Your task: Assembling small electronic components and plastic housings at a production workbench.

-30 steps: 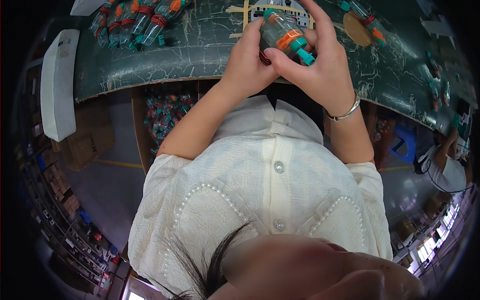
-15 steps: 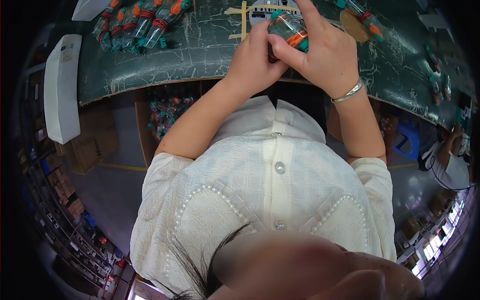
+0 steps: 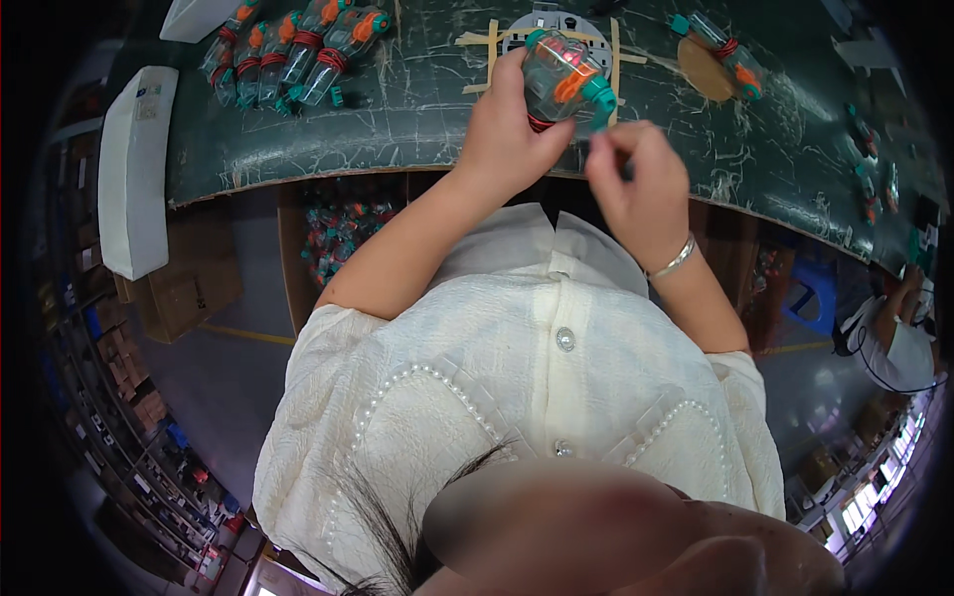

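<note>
My left hand is closed round a clear plastic bottle-shaped piece with teal ends, an orange part and red cord at its lower side. The piece is held tilted above the table, its teal spout-like end pointing right and down. Just below that end is my right hand, fingers curled toward the thumb in a pinch. Its fingertips are slightly blurred, and whether they touch the teal end is unclear. Behind the piece, a grey round fixture sits on the table, framed by tape strips.
Several similar pieces lie in a row at the left, near a white bin. More lie at the right beside a tan round patch. Under the green table, a box holds many pieces. Another person sits far right.
My right hand has come off the clear body and moved down toward me, fingers curling. The piece has turned, showing its teal end at the right. My left hand keeps its hold.
</note>
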`<move>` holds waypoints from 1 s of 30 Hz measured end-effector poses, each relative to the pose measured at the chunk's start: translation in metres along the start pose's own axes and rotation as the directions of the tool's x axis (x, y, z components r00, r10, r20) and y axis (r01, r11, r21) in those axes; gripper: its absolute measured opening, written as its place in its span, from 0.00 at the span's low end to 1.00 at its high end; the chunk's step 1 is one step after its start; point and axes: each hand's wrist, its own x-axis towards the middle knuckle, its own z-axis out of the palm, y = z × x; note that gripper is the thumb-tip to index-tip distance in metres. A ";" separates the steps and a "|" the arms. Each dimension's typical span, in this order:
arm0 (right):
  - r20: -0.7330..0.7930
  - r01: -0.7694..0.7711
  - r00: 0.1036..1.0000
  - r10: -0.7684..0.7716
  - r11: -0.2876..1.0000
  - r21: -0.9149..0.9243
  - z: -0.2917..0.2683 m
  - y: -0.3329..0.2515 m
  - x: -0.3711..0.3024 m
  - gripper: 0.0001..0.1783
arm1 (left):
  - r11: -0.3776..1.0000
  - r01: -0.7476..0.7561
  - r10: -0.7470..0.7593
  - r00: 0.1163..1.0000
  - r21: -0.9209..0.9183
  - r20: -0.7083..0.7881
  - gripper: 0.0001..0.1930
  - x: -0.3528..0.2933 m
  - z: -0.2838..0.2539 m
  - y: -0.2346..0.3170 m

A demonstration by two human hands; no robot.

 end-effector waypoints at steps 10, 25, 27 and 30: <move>0.092 -0.157 0.985 0.145 0.977 0.143 -0.018 0.008 0.019 0.08 | 1.000 0.008 -0.008 0.996 0.005 -0.087 0.40 -0.002 0.006 -0.003; 0.021 0.065 0.997 -0.072 0.965 0.254 -0.039 0.001 0.047 0.11 | 0.999 -0.017 0.021 0.995 0.041 -0.102 0.38 -0.006 0.004 0.001; -0.049 -0.158 0.980 0.195 0.898 0.410 -0.026 0.026 0.054 0.11 | 0.990 0.093 -0.100 0.993 -0.111 -0.066 0.37 -0.003 0.002 0.006; 0.003 -0.204 0.978 0.209 0.951 0.232 -0.004 0.039 0.037 0.12 | 0.991 0.023 -0.042 0.990 -0.132 -0.138 0.36 0.001 0.004 -0.001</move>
